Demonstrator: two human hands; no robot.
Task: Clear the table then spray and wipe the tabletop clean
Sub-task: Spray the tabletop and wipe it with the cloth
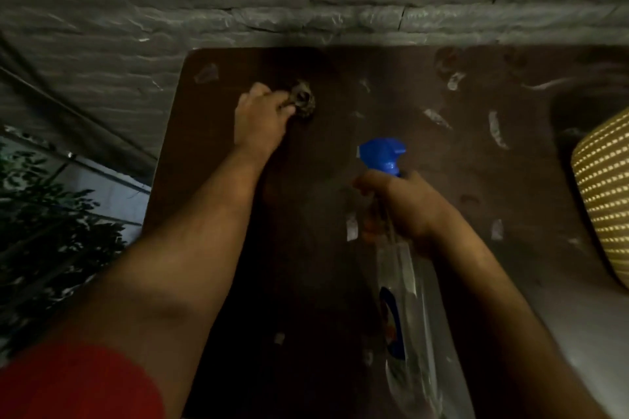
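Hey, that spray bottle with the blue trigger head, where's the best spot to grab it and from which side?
Grip the narrow neck just under the blue trigger head of the spray bottle, coming from behind the nozzle. The right hand already grips there, nozzle aimed away over the table. The clear body below looks wider and probably harder to wrap.

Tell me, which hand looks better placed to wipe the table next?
Probably the left hand. It already grips a crumpled cloth near the table's far left corner. The right hand is busy gripping the spray bottle, whose blue nozzle points over the tabletop.
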